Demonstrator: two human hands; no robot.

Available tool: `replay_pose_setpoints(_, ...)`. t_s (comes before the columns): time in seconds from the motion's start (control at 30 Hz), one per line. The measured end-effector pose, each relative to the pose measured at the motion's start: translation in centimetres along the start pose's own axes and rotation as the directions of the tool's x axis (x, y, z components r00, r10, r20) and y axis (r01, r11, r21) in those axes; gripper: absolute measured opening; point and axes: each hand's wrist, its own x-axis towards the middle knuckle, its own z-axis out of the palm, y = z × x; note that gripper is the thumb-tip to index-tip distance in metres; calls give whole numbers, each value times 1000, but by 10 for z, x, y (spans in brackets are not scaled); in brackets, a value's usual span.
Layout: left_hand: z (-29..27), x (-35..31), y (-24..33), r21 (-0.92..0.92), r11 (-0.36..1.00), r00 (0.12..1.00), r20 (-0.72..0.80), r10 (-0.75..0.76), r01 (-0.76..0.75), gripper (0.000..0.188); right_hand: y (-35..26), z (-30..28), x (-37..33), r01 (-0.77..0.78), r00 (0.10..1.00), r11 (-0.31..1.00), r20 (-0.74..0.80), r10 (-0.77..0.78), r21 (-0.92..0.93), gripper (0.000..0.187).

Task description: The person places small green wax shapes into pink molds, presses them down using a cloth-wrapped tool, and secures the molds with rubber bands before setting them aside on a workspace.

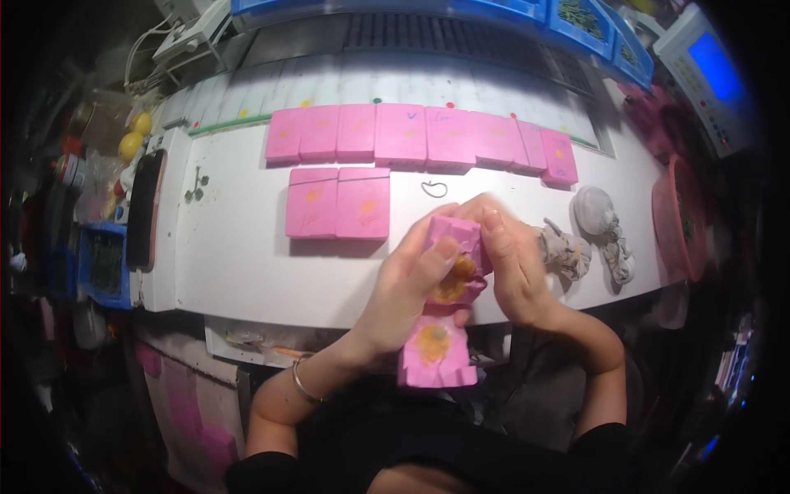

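I hold a pink rubber mould (pixel 453 235), folded open, near the table's front edge. Its upper half is between my two hands, and its lower half (pixel 434 362) hangs toward me. Both inner faces have yellow-brown stained hollows. My left hand (pixel 399 288) grips the left side, thumb pressed on the inner face. Closed around the upper right edge is my right hand (pixel 517 267), some of its fingers hidden. Just beyond my hands lies a loose rubber band (pixel 434 189). To its left, two pink moulds (pixel 313 210) sit side by side, each with a dark band around it.
Several pink moulds (pixel 401 136) stand in a row across the back. Whitish cloth bundles (pixel 566 251) lie right of my hands, beside a reddish basin (pixel 681 218). A phone (pixel 146 210) rests at the left. Blue crates (pixel 580 20) and a blue-screened machine (pixel 706 66) border the far side.
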Motion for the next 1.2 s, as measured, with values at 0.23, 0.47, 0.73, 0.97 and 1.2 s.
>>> replay_pose_setpoints(0.23, -8, -18, 2, 191, 980, 984, 179, 25, -60, 87, 18, 15, -2, -471, 881, 676, 269, 389, 567, 36)
replay_pose_setpoints(0.47, -13, -8, 1, 100, 993, 982, 184, 36, -55, 48, 24, -13, -6, -29, 993, 1000, 114, 28, 2, 37)
replay_pose_setpoints(0.73, -21, 12, -5, 35, 997, 995, -75, -71, 74, 46, 46, -50, -30, 277, 959, 422, 222, -176, -863, 61)
replay_pose_setpoints(0.97, -14, 17, -8, 11, 995, 978, -184, -95, 99, 42, 26, -15, -22, 518, 720, 63, 394, -572, -853, 40)
replay_pose_setpoints(1.2, -18, 15, -4, 76, 993, 984, -162, -78, 92, 42, 12, -26, -15, 480, 786, 255, 282, -550, -840, 42)
